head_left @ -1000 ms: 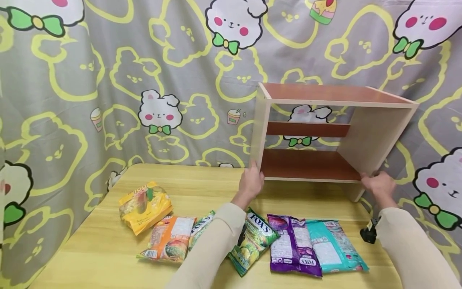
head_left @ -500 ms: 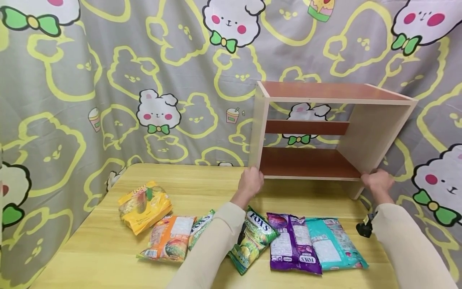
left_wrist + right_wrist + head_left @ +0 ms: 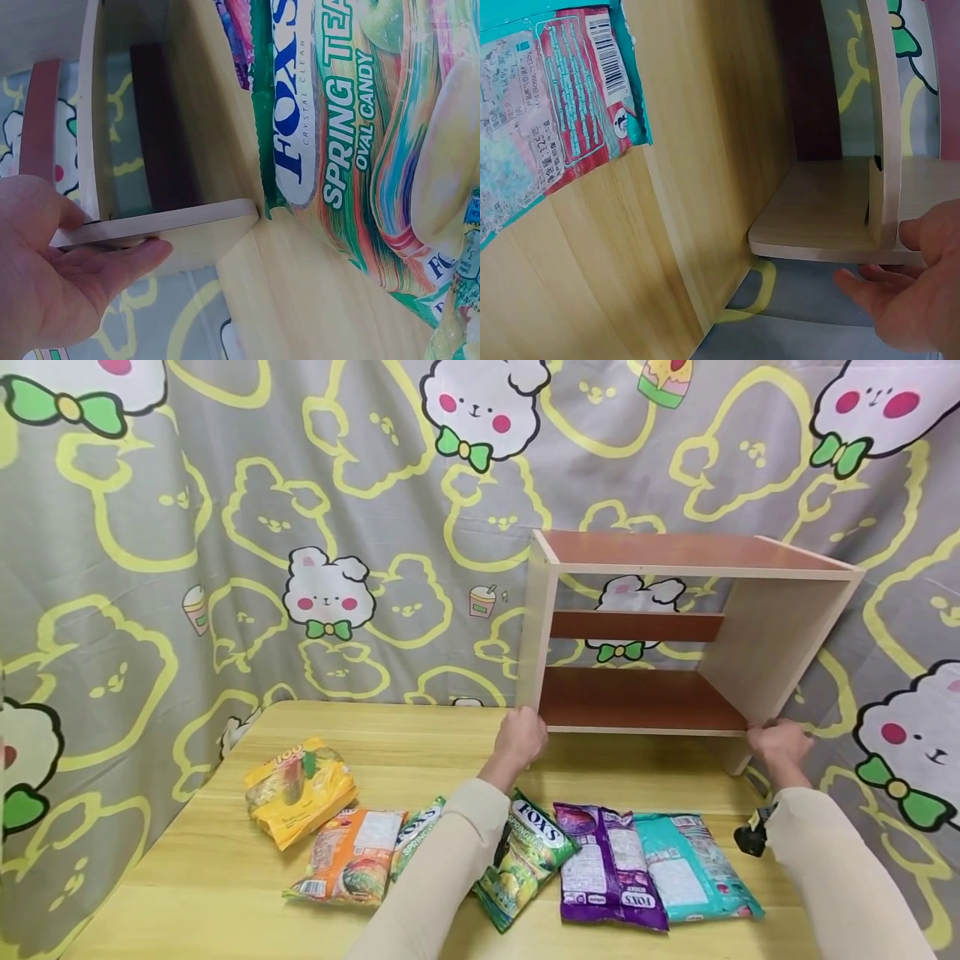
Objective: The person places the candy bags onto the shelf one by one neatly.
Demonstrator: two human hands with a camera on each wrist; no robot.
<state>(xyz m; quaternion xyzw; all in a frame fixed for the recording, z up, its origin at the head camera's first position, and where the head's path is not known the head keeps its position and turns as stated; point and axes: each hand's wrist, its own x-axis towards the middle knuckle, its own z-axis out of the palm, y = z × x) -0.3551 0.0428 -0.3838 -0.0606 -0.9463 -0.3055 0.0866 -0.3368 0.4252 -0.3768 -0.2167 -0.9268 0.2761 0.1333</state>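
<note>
A small wooden shelf unit [image 3: 637,700], brown boards between pale side panels, stands at the back right of the table. My left hand [image 3: 519,739] grips the lower front edge of its left panel. In the left wrist view, the thumb lies on the inner side of that panel [image 3: 202,217] and the fingers on the outer side. My right hand [image 3: 782,747] holds the right panel at about the same height, just by the lower board's end. In the right wrist view, its thumb is above the panel [image 3: 817,244], fingers below.
Candy bags lie along the table front [image 3: 195,877]: yellow [image 3: 300,789], orange [image 3: 360,852], two green Fox's bags [image 3: 528,852] partly behind my left sleeve, purple [image 3: 611,868] and teal [image 3: 693,868]. A patterned curtain [image 3: 405,527] hangs behind the table.
My left fingers have come slightly down the left panel. The right wrist has shifted a little left. The shelf unit and bags stay almost where they were, both hands still on the panels.
</note>
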